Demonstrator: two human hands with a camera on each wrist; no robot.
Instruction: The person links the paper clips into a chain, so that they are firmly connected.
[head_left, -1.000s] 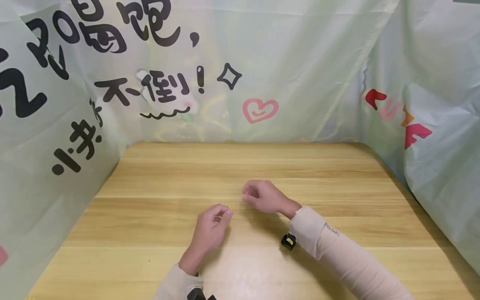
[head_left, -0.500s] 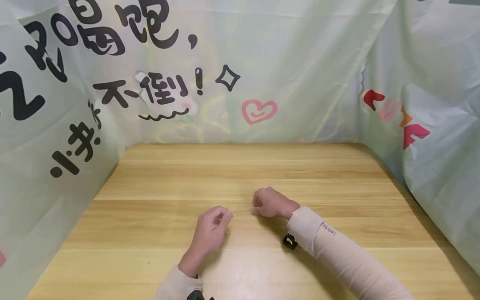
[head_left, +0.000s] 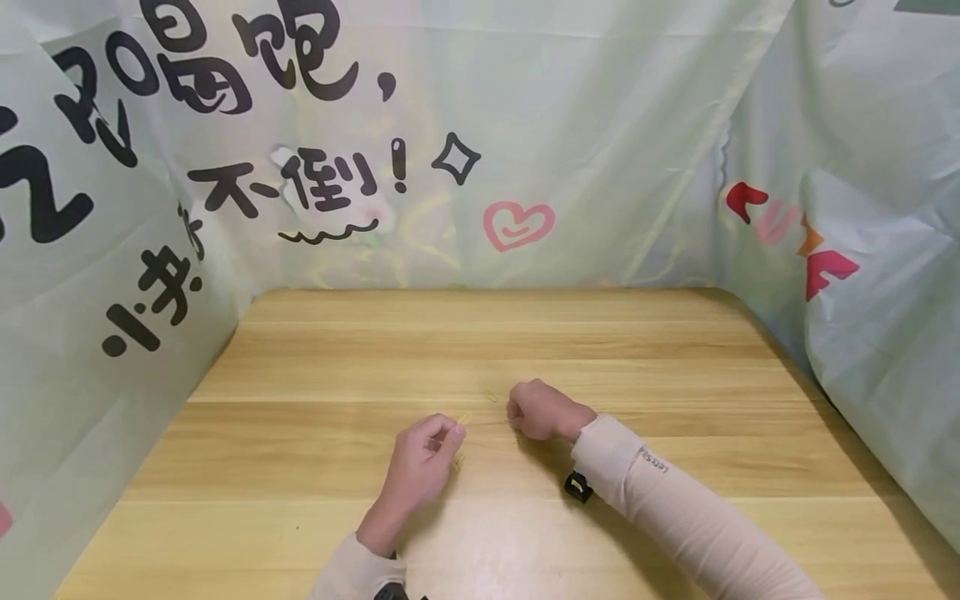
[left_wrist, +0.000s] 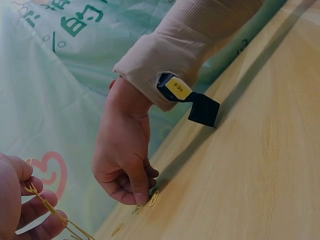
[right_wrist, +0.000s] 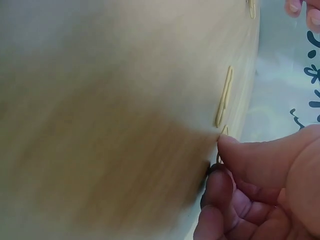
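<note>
Left hand [head_left: 422, 461]: thumb and forefinger brought together in a narrow pinch, by which a chain of yellow paper clips [left_wrist: 49, 205] is held near one end. The number of links cannot be told; the lower part is cut off by the bottom edge of the left wrist view, and in the head view the chain is reduced to thin yellow lines beside the hand.

Right hand [head_left: 542, 410]: placed low at the table [head_left: 337, 350], fingers curled. A single clip [right_wrist: 218, 156] is gripped between the tips of thumb and forefinger and largely covered by them; whether the wood is touched by it cannot be told.

Loose stock, on the table: one loose clip [left_wrist: 154, 198], just beside the right fingertips; a second loose clip [left_wrist: 117, 229], lying nearer the chain. In the head view, clips are too fine to be counted.

Fittings: a black wrist camera [left_wrist: 170, 90], yellow-labelled, fixed at the right cuff; its left counterpart mostly cut off below. Printed cloth [head_left: 622, 125] is hung behind, its lettering cropped at the upper edge.
</note>
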